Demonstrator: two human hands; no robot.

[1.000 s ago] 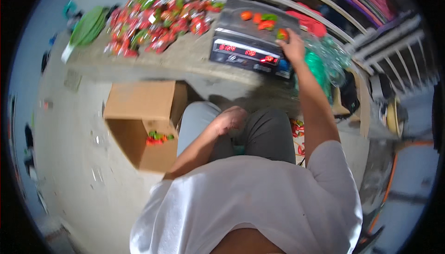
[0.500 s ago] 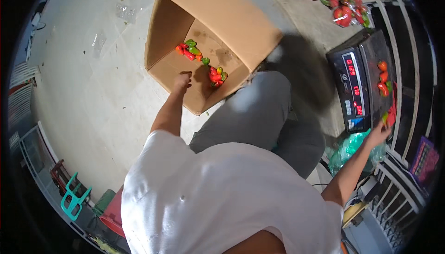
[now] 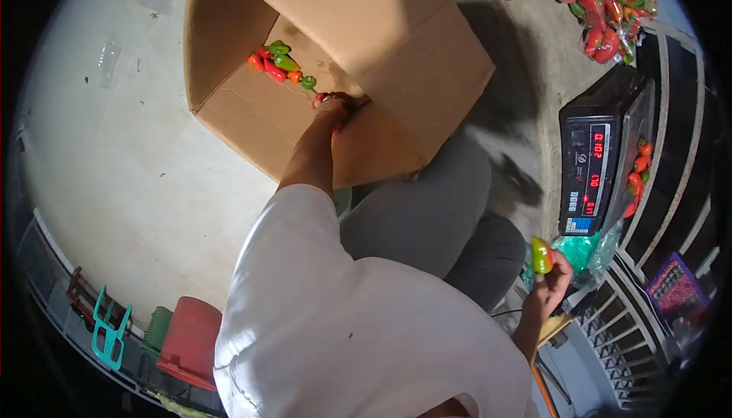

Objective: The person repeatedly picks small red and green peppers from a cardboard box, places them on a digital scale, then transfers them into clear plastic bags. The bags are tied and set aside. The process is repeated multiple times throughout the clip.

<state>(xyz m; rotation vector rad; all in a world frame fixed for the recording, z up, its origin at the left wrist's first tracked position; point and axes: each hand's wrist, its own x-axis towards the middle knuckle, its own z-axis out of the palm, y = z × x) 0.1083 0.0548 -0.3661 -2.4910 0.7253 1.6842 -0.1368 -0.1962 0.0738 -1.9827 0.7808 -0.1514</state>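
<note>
While peppers (image 3: 287,62) lie in the box (image 3: 245,117) at left, the left hand (image 3: 332,109) reaches beside them, its grip hidden; the right hand (image 3: 554,284) pinches a green-orange pepper (image 3: 541,255) near the scale (image 3: 587,174), where slack fingertips could drop it.

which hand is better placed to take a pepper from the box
Probably the left hand: it's inside the cardboard box beside peppers, while the right hand holds a green-orange pepper outside.

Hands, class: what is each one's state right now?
Left hand: in the box; whether it holds anything cannot be told.
Right hand: closed, holding a pepper.
</note>
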